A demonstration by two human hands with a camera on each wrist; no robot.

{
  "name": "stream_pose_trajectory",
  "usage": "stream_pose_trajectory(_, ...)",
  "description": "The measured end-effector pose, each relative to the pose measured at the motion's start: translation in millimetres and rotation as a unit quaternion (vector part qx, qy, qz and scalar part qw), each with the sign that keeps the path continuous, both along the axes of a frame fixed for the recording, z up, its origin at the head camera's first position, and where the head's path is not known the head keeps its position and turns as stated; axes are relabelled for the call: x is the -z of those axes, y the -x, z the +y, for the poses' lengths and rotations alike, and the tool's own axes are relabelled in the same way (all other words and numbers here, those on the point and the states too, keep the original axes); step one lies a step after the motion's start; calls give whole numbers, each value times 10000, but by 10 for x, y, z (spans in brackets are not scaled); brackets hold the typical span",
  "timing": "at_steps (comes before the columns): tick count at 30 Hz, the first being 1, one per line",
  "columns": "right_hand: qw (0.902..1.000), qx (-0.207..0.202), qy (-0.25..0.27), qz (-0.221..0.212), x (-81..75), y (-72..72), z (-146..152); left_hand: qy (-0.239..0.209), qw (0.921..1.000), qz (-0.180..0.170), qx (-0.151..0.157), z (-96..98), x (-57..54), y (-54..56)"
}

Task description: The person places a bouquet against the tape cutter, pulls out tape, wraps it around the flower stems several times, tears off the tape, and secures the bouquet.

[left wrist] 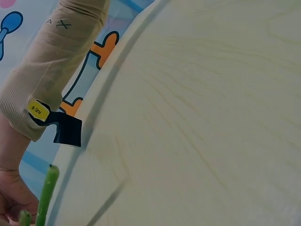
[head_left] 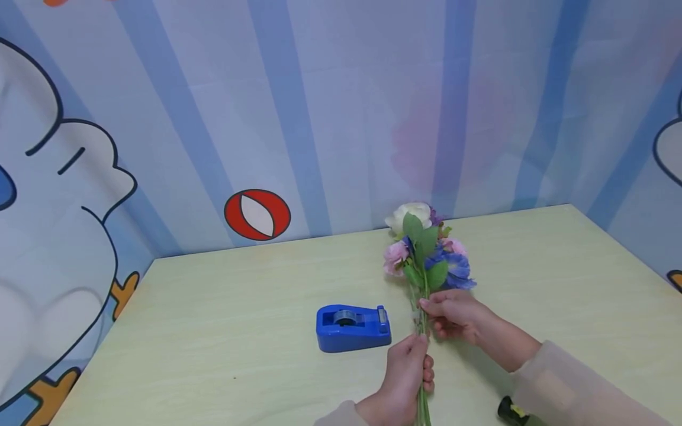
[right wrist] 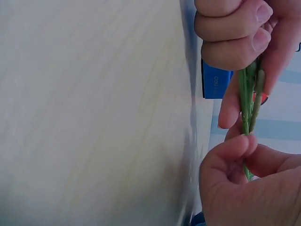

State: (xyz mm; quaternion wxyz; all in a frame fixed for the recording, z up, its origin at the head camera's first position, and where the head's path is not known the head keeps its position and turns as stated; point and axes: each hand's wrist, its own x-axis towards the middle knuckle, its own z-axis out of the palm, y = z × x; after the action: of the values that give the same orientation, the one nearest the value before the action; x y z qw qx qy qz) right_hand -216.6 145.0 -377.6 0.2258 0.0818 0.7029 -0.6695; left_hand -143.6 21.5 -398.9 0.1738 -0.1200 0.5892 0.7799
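A bouquet of artificial flowers (head_left: 426,260), with white, pink, purple and blue blooms and green leaves, is held at its stems by both hands. My left hand (head_left: 402,373) grips the lower stems, its fingers wrapped round them. Higher up, just below the leaves, my right hand (head_left: 455,316) pinches the stems between thumb and fingers. In the right wrist view the green stems (right wrist: 249,94) run from one hand to the other. Cut stem ends (left wrist: 47,195) show at the lower left of the left wrist view.
A blue tape dispenser (head_left: 353,329) with a roll of tape stands on the pale table (head_left: 240,319), left of the stems. A dark device with a yellow label (head_left: 512,410) sits by the right sleeve. Behind the table hangs a printed blue-striped backdrop (head_left: 351,118).
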Motion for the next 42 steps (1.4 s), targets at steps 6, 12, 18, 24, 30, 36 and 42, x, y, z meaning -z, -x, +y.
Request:
stream_pose_trajectory(6, 9993, -131, 327, -74, 4, -3, 9, 78, 9993, 377, 38, -8, 44, -18)
stream_pose_trajectory(12, 9973, -115, 686, -225, -4, 2, 24, 84, 9988, 484, 32, 0, 61, -16)
stream_pose_trajectory(18, 9969, -252, 738, -117, -4, 4, 15, -37, 9985, 533, 120, 2, 71, -19)
stream_pose_trajectory(24, 9961, -367, 798, -79, -15, 8, 10, -117, 9985, 132, 513, -27, 30, 3)
stream_pose_trajectory(30, 9971, -385, 647, -86, -25, 16, 2, -220, 9949, -225, 957, -50, -12, 5)
stream_pose_trajectory(36, 9977, -353, 581, -49, -30, 16, -1, -18, 9898, -249, 1399, -73, -40, -41)
stream_pose_trajectory(42, 9977, -440, 519, -15, -23, 8, -1, 322, 9862, -278, 1597, -88, -42, -56)
